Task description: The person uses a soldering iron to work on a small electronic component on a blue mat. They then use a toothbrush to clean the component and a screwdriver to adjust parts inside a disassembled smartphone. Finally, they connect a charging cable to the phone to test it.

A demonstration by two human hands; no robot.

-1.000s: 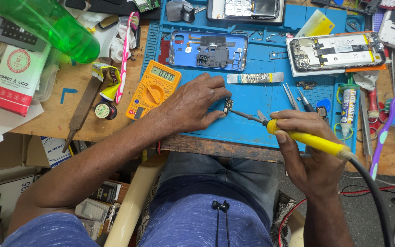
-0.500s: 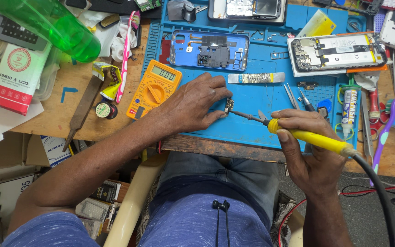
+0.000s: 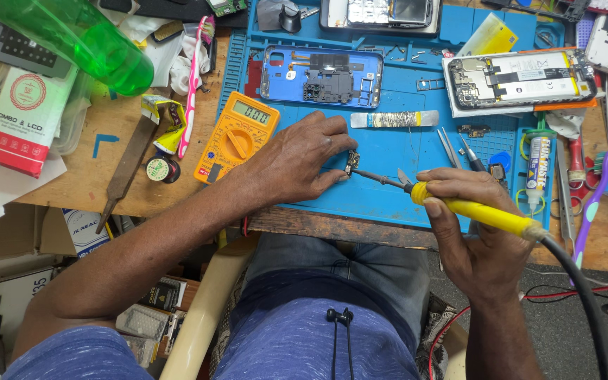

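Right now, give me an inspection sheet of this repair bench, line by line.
Surface: blue silicone work mat on a wooden bench.
Job's things: small circuit part; yellow-handled soldering iron, tip at the part.
Clutter: orange multimeter, green plastic bottle, two opened phones, metal tweezers.
Grippers: left hand pins the part; right hand grips the iron.
Cables: black iron cord; red wire.
Surroundings: boxes at left.

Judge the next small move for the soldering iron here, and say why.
Probably hold the tip steady on the joint: the right hand has the iron angled at the small board, which the left hand pins to the blue mat.
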